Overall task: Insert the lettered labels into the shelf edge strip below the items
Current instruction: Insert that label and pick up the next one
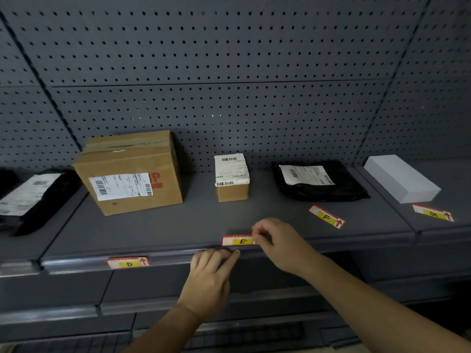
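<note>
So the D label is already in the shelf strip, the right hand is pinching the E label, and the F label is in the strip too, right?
Not quite. The head view shows the F label lying loose on the shelf, not in the strip. The D label is in, and the right hand pinches the E label.

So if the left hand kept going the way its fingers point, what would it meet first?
The left hand points up and right, fingertips at the shelf edge strip. Just past them lies the E label, pinched by the right hand. It likely meets that label first, though depth is unclear.
</note>
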`<state>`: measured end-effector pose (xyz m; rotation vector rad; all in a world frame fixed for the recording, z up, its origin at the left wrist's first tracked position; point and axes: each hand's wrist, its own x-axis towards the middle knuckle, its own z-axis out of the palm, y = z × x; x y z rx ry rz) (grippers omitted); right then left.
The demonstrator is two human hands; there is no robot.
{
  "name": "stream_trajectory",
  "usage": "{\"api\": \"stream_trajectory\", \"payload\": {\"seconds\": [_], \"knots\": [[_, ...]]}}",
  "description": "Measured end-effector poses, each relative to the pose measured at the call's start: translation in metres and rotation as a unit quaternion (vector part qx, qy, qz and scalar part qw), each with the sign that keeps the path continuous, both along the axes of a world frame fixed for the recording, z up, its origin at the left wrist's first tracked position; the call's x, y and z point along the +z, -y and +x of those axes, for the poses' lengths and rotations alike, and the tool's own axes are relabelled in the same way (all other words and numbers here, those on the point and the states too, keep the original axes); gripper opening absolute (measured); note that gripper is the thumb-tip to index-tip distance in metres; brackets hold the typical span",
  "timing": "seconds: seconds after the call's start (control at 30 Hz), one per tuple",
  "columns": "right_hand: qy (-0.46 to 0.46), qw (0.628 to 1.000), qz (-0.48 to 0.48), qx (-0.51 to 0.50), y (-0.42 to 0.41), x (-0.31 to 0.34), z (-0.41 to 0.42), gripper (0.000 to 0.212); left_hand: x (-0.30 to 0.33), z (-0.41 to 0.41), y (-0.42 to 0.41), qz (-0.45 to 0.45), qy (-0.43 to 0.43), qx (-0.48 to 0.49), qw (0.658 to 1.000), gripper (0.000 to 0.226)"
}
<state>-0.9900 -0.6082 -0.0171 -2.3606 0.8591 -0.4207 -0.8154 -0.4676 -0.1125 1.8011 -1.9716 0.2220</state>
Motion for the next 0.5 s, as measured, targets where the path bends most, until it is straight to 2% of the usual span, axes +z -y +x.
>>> {"api": "stream_trajectory", "payload": {"seconds": [0.23, 0.5], "knots": [[-0.034, 0.996, -0.081, 0.023, -0.004, -0.012, 0.007, 0.005, 0.003, -0.001, -0.004, 0.004, -0.007, -0.003, 1.000, 0.068], [-0.025, 0.974, -0.225, 0.023, -0.016, -0.046, 0.009, 0.006, 0.003, -0.004, -0.007, 0.018, -0.003, 0.008, 1.000, 0.072]]}}
